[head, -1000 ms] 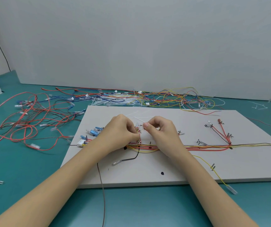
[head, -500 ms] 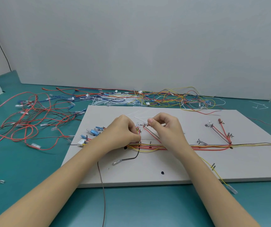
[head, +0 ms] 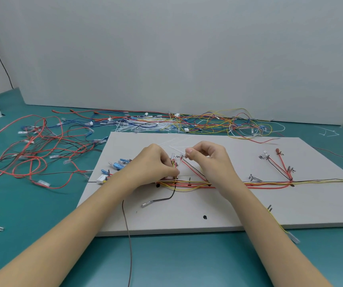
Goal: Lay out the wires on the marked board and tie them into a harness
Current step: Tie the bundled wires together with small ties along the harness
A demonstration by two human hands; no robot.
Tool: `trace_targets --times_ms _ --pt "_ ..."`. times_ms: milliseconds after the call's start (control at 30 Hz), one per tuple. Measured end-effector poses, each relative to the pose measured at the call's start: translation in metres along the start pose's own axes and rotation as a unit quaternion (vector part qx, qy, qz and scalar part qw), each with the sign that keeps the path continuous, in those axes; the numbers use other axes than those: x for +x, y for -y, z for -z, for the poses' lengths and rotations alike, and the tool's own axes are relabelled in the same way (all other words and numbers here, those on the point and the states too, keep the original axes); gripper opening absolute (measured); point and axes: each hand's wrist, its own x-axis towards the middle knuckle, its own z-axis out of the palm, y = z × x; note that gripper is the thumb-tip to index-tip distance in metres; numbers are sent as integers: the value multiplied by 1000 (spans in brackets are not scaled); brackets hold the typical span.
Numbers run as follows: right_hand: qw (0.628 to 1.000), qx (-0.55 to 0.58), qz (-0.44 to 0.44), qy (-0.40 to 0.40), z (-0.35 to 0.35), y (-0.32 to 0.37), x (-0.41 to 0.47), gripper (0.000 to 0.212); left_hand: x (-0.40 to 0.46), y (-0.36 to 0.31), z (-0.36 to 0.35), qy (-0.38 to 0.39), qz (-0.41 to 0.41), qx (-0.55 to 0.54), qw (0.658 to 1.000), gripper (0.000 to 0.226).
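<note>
A white marked board lies on the teal table. Across its middle runs a bundle of red, yellow and black wires, with branches going up at the right. My left hand is closed on the bundle near its left part, pinching the wires where a short branch turns upward. My right hand is raised just right of it, with thumb and forefinger pinched on a thin white cable tie whose tail points up and left. A white connector and blue terminals sit at the bundle's left end.
Loose red and black wires sprawl over the table to the left. More yellow, red and blue wires and a heap of white cable ties lie behind the board by the wall. A dark wire hangs over the board's front edge.
My right hand has lifted up and a little to the right, drawing the cable tie's end away from the bundle. The left hand has stayed on the wires.
</note>
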Motion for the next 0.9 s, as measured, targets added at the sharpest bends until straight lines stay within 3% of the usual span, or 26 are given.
trace_targets --times_ms 167,300,567,900 --pt "1000 -1 5 3 -2 -2 0 17 -4 -12 -7 -87 8 133 987 21" --pt "1000 -5 11 4 -1 -1 0 17 -6 -21 -13 -107 -4 205 973 11" --pt "1000 -9 18 5 -3 -2 -1 17 8 -27 -8 -36 83 165 982 25" --pt "992 101 -79 19 -3 0 0 24 9 -29 -12 -36 78 158 984 29"
